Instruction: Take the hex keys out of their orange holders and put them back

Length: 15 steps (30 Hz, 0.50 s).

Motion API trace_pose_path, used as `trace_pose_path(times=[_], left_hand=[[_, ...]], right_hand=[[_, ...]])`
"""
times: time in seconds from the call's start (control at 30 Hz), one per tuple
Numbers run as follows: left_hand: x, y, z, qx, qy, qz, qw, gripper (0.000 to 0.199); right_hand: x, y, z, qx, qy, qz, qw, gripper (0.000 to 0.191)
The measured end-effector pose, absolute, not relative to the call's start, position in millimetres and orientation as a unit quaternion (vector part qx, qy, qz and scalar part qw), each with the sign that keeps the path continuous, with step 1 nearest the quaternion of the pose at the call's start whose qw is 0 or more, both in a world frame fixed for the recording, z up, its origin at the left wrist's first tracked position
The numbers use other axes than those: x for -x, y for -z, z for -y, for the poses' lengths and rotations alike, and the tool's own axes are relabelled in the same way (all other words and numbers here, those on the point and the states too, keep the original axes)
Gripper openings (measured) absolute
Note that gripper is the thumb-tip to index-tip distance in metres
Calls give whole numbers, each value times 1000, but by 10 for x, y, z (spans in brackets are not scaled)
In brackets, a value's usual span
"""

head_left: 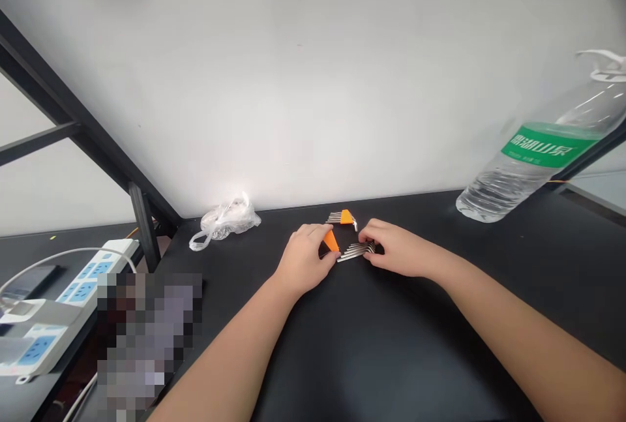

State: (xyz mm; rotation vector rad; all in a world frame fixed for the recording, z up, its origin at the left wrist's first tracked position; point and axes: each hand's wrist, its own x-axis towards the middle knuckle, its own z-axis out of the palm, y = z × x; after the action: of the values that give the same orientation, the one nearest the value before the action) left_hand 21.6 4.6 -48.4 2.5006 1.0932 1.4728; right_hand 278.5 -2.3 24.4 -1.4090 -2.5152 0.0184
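Between thumb and fingers, my left hand point(309, 256) grips an orange hex key holder point(331, 241). My right hand point(388, 246) is closed on the bent ends of several silver hex keys point(353, 252), which fan out leftward. Their straight tips reach the lower edge of the orange holder; whether they are inside it I cannot tell. Just beyond both hands lies a second orange holder point(346, 216) with several hex keys in it, flat on the black table point(352, 344).
A crumpled clear plastic bag point(225, 218) lies by the wall at left. A large water bottle point(533, 148) with a green label stands at right. Power strips point(81, 288) with a white cable sit beyond the left table edge, near a black metal frame point(98, 128).
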Motion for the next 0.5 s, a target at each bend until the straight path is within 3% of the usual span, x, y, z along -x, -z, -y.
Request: trace_pose_path(times=[0.13, 0.27, 0.5], left_hand=[[-214, 474, -39, -808, -474, -349, 25, 54], [-226, 455, -18, -817, -469, -335, 28, 52], [-254, 428, 22, -821, -481, -306, 38, 49]], right_hand=[[-2736, -260, 72, 480, 0, 869, 123, 15], [-2655, -296, 129, 451, -11, 869, 200, 15], [-2347, -181, 211, 395, -171, 857, 284, 15]])
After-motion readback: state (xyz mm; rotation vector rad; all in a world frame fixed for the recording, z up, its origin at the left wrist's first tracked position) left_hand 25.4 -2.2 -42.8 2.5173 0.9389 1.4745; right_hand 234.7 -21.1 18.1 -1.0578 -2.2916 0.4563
